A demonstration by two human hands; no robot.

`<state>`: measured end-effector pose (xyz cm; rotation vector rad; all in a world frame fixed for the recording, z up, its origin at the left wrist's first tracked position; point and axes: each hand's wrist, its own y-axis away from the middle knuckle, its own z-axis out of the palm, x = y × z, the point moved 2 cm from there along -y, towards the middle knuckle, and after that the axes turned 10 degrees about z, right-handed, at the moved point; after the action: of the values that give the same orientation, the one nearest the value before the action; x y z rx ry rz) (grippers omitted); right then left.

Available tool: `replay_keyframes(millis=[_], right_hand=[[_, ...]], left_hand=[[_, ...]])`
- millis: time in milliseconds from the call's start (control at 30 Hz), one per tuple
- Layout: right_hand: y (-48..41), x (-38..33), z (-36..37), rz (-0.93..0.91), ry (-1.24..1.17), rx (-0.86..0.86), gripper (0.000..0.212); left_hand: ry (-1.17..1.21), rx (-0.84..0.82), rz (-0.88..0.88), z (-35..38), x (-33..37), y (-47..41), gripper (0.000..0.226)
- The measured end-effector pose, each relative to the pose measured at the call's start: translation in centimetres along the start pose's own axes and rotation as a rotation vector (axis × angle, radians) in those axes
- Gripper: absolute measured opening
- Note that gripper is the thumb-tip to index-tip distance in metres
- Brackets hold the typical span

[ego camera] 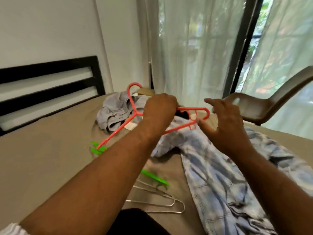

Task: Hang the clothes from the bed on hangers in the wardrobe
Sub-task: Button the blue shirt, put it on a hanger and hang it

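Observation:
My left hand (159, 109) grips a coral plastic hanger (132, 106) by its upper arm and holds it above the bed (42, 150). The hanger's hook points up and left. My right hand (225, 119) hovers at the hanger's right end with fingers spread, the thumb touching the end near the small clip tab. Below both hands a pale blue tie-dye garment (220, 180) lies spread across the bed toward the lower right. A crumpled grey-blue garment (115, 114) sits behind the hanger.
Green plastic hangers (155, 178) and two wire hangers (162, 200) lie on the tan sheet near me. A black slatted headboard (50, 82) stands at the left. A brown chair (264, 106) stands at the right before sheer curtains (194, 48).

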<state>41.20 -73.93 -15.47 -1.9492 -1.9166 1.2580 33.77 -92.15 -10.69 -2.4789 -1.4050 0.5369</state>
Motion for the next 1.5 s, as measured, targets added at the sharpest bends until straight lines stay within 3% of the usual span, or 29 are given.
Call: replay_keyframes(millis=[67,167,233,300,367,433,533,600,733,833,933,1000,1133,1233,1367,1500], right_hand=[[-0.6,1.8,-1.3,0.042,0.14,-0.029,0.047],[-0.5,4.8,-3.7,0.248,-0.018,-0.282,0.02],[0.8,6.6,-4.9,0.358,-0.165,-0.334,0.029],[2.1,8.7,-6.0,0.422,-0.203,-0.257,0.034],[3.6,11.1,-6.8,0.535,-0.302,-0.205,0.035],[5.0,13.8,-7.6,0.666,-0.439,-0.183,0.033],[6.9,16.8,-8.2,0.787,-0.608,-0.167,0.032],[7.9,18.2,-8.3,0.834,-0.65,-0.169,0.032],[9.5,19.3,-7.0,0.984,-0.891,-0.175,0.034],[10.1,19.3,-5.8,1.081,-1.135,-0.137,0.033],[10.6,18.7,-4.6,1.084,-1.215,-0.114,0.029],[11.1,17.9,-3.7,1.079,-1.236,-0.118,0.028],[11.8,17.0,-2.5,1.052,-1.23,-0.131,0.03],[11.8,16.5,-2.1,1.016,-1.215,-0.128,0.032],[11.5,15.7,-1.9,0.946,-1.194,-0.14,0.036],[11.5,15.4,-1.6,0.899,-1.164,-0.162,0.034]], left_hand=[[0.0,0.034,0.169,-1.0,3.6,-1.2,0.02],[0.045,0.09,0.376,-1.0,8.7,-2.4,0.025],[0.146,0.147,0.452,-0.2,11.4,-2.8,0.028],[0.341,0.296,0.489,1.1,13.5,-3.0,0.032],[0.485,0.452,0.394,2.6,14.9,-2.5,0.045],[0.602,0.552,0.16,5.7,15.6,-1.8,0.055],[0.763,0.446,-0.201,11.6,15.6,-0.7,0.054],[0.863,0.398,-0.295,14.0,14.8,-0.8,0.059],[0.833,0.582,-0.44,14.5,11.9,-0.9,0.059],[0.723,0.391,-0.601,15.8,10.5,-0.1,0.05],[0.529,-0.02,-0.574,18.4,8.6,1.5,0.05],[0.489,-0.136,-0.543,19.8,7.1,2.7,0.06],[0.496,0.011,-0.606,19.9,3.9,3.5,0.048],[0.409,0.094,-0.784,18.5,-0.1,3.8,0.043],[0.333,-0.009,-1.04,17.1,-5.1,4.7,0.049],[0.293,-0.179,-1.135,16.4,-4.1,4.7,0.068]])
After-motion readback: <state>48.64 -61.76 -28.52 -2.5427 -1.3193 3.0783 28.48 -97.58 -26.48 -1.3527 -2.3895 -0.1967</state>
